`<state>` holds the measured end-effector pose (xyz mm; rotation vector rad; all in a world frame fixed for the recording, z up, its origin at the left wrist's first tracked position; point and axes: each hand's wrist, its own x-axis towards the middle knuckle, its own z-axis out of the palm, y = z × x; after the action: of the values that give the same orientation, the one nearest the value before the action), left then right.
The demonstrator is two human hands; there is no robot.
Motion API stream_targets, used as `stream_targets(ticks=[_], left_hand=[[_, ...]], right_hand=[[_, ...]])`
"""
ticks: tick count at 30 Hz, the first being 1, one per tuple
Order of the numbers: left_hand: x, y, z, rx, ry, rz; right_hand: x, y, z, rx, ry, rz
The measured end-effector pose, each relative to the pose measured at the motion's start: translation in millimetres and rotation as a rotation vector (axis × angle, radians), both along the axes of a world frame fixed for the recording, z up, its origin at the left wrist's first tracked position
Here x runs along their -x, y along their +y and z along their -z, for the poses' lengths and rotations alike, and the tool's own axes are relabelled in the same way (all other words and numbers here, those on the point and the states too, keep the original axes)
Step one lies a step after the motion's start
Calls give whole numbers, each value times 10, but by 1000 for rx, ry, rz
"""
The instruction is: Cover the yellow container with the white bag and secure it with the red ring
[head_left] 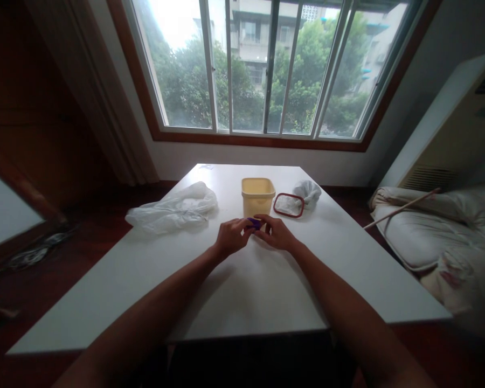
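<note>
Both hands meet over the middle of the white table, in front of a yellow plastic tub [257,200]. A small purple piece [254,223] sits between them; its kind is too small to make out. My left hand [232,235] grips it from the left, thumb and fingers closed. From the right, my right hand [278,233] pinches the same piece with thumb and forefinger. The tub stands upright just beyond the fingertips, and its top is uncovered. Beside it on the right lies a clear lid with a dark red rim [289,206].
A crumpled white plastic bag [178,209] lies on the left of the white table [258,291]. Another bunched bag [307,193] rests at the back right, behind the lid. To the right is a pale padded seat [412,226] with a thin stick [404,208] across it. A window is beyond.
</note>
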<state>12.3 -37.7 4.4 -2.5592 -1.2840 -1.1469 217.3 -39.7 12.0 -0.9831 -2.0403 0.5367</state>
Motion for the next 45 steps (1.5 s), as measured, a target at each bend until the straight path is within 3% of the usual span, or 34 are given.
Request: stream_targets(ticks=[8, 13, 18, 23, 28, 31, 37, 41, 45], left_hand=[[54, 19, 21, 14, 21, -7], [65, 33, 61, 63, -38, 93], [61, 14, 44, 88, -55, 41], [60, 56, 79, 194, -64, -19], [62, 91, 122, 293, -97, -60], [57, 85, 131, 300, -125, -3], [32, 53, 132, 260, -152, 58], [45, 58, 123, 242, -151, 56], [92, 89, 129, 265, -171, 92]], right_hand=[[-25, 64, 16, -21, 73, 60], [-16, 34, -18, -54, 102, 99], [-7, 59, -11, -87, 170, 189], [-65, 128, 31, 19, 335, 299], [-115, 166, 33, 89, 432, 319], [-113, 170, 35, 136, 466, 269], [-52, 158, 136, 329, 382, 4], [-40, 166, 210, 264, 288, 3], [-70, 185, 190, 182, 339, 39]])
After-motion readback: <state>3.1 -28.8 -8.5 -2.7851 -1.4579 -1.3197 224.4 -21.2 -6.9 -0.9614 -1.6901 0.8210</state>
